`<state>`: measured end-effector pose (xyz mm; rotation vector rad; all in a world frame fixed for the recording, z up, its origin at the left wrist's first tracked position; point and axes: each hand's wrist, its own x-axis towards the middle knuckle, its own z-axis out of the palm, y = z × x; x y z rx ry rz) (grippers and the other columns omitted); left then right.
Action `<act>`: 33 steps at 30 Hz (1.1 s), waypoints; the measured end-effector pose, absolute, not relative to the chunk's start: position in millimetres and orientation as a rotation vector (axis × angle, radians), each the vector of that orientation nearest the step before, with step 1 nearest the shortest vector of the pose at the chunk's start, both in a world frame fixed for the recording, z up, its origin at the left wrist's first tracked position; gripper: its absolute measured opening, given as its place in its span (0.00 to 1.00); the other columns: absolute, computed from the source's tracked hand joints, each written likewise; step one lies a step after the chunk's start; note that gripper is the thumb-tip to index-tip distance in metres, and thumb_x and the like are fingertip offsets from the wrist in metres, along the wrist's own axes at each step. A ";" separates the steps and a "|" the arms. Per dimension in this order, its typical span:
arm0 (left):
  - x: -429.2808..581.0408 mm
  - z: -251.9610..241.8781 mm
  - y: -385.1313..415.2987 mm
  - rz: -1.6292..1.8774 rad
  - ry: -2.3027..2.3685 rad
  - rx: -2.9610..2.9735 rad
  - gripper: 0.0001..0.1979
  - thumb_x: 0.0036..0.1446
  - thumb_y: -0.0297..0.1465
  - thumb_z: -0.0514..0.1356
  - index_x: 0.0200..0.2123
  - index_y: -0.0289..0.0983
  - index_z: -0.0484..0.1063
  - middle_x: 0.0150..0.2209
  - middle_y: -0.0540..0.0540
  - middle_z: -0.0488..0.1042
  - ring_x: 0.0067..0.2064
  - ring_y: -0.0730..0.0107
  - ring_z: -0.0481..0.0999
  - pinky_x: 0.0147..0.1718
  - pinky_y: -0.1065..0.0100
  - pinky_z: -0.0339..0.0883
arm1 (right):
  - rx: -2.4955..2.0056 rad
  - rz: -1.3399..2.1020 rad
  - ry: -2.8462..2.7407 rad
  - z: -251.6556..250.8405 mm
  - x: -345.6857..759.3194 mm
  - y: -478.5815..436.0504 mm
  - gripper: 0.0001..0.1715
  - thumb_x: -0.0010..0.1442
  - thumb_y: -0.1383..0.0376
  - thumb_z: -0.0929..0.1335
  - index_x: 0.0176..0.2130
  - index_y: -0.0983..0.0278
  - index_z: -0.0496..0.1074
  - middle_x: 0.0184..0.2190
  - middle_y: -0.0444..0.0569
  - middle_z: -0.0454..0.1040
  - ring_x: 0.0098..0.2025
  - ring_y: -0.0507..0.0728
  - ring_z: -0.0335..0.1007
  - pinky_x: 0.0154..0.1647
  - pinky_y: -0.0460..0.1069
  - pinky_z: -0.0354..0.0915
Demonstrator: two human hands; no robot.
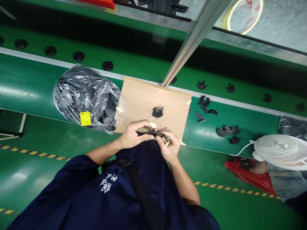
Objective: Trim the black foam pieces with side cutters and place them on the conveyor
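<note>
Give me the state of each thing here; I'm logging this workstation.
Left hand: gripping the flat black part.
Right hand: pinching the part's other end.
Plastic bag of black discs: open, lying on its side.
Cardboard sheet: flat, dusted with black debris.
White fan: whether running, cannot tell.

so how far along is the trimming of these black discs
Done: trimmed black pieces lie on the green bench to the right, and dark shavings sit on the cardboard sheet. In hand: the left hand and right hand hold one disc. Left: the plastic bag remains well filled with discs.
</note>
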<state>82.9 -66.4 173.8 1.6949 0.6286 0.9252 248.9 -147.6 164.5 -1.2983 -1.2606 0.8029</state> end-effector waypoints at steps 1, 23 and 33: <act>83.3 174.2 -67.3 0.935 0.650 1.685 0.15 0.61 0.40 0.68 0.45 0.35 0.79 0.36 0.43 0.82 0.36 0.70 0.82 0.39 0.71 0.77 | -1.295 0.792 -1.252 164.7 248.9 -147.4 0.04 0.66 0.61 0.71 0.40 0.59 0.75 0.35 0.48 0.80 0.36 0.56 0.77 0.38 0.53 0.73; 78.6 176.7 -51.1 0.433 0.421 1.149 0.20 0.57 0.47 0.70 0.33 0.34 0.80 0.34 0.43 0.78 0.34 0.70 0.78 0.35 0.70 0.73 | -1.233 0.925 -1.322 179.4 257.8 -147.1 0.16 0.64 0.51 0.72 0.35 0.60 0.75 0.31 0.48 0.77 0.31 0.55 0.73 0.33 0.52 0.70; 80.8 165.1 -72.8 0.838 0.796 1.485 0.16 0.56 0.41 0.72 0.41 0.35 0.78 0.35 0.45 0.81 0.37 0.70 0.82 0.40 0.71 0.77 | -1.383 0.821 -1.395 184.7 265.1 -140.3 0.04 0.65 0.61 0.71 0.38 0.59 0.74 0.35 0.48 0.77 0.36 0.56 0.74 0.38 0.53 0.70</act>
